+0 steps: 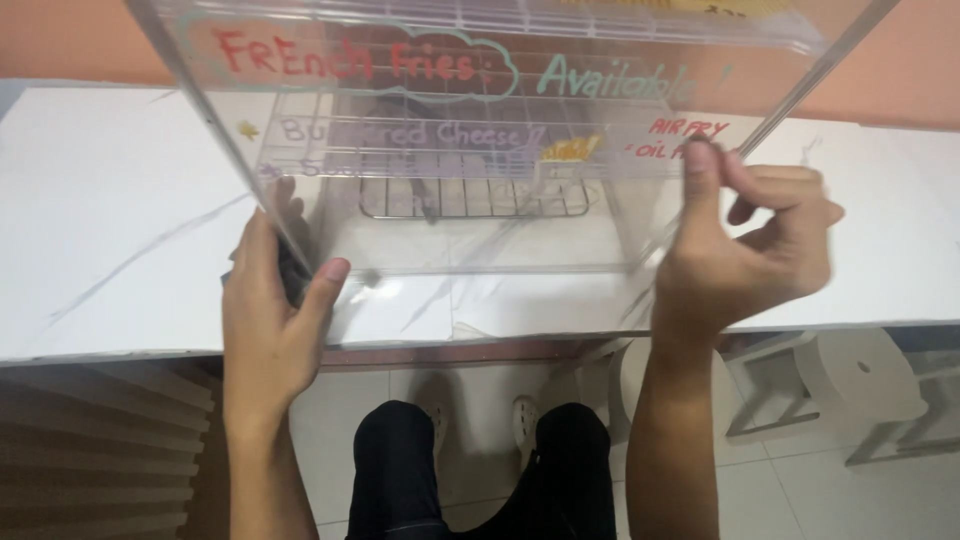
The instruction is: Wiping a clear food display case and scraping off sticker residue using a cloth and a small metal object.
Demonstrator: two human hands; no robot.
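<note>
A large clear plastic box (480, 200) with coloured handwriting on its front panel stands on the edge of a white marble-patterned counter (110, 220). My left hand (270, 300) grips the box's lower left corner, thumb on the front face. My right hand (745, 250) pinches the box's right edge, thumb pressed against the panel. A metal wire rack (475, 195) shows through the clear plastic inside the box.
Below the counter are a tiled floor, my dark trousers and light shoes (480, 440). A white round stool (865, 375) sits under the counter at the right. A ribbed brown panel (100, 440) is at lower left. An orange wall runs behind.
</note>
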